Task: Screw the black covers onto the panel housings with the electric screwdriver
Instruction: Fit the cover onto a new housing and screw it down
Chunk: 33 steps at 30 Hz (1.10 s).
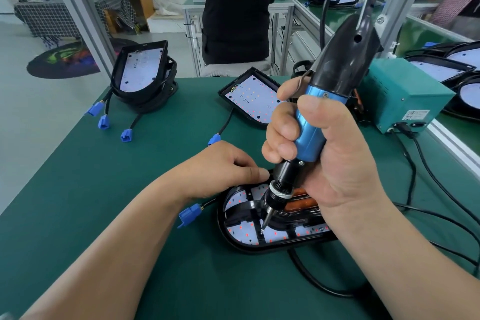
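right hand [324, 153] fists the electric screwdriver [311, 132] by its blue barrel, bit tip on the black cover [244, 206] in the panel housing [233, 244] under both hands. left hand [223, 166] sits curled at its far rim; can't tell if it pinches anything. driver looks rigid, top-heavy; cover thin plastic, prob. cracks if overdriven. count: 1 driver, 1 spare housing [249, 99] past the hands, 1 stack [142, 73] far left.

The left grip [220, 163] and the right grip [324, 153] are bare hands with short, trimmed nails. The left forearm [117, 241] and the right forearm [405, 254] are bare, unsleeved right to the near edge of the view.
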Each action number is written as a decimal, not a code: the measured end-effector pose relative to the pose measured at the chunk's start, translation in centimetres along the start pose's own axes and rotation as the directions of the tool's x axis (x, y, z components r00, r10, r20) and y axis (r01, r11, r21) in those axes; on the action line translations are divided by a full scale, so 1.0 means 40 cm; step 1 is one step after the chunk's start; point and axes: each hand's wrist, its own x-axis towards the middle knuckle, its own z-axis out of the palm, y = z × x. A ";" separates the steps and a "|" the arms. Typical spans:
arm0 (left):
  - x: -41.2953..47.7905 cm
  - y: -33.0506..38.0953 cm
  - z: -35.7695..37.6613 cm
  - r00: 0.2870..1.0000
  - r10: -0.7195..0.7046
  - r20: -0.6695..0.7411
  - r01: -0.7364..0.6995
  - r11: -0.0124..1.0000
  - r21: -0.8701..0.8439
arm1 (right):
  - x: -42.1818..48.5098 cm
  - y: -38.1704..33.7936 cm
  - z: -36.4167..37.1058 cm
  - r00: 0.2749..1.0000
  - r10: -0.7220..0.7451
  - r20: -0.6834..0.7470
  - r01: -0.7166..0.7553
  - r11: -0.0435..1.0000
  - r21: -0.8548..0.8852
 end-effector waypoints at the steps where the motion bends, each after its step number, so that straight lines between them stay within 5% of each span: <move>1: 0.000 0.001 0.000 1.000 0.000 -0.002 0.000 1.000 0.005 | -0.002 0.000 0.001 1.000 -0.003 0.008 0.003 1.000 0.001; 23: -0.016 0.028 0.000 1.000 0.019 0.005 -0.019 1.000 0.021 | -0.012 0.018 0.036 0.959 0.117 0.260 -0.098 0.991 -0.087; 33: -0.013 0.010 0.001 1.000 0.026 -0.010 -0.026 1.000 0.011 | -0.004 0.022 -0.012 0.976 -0.023 0.216 0.010 0.998 0.063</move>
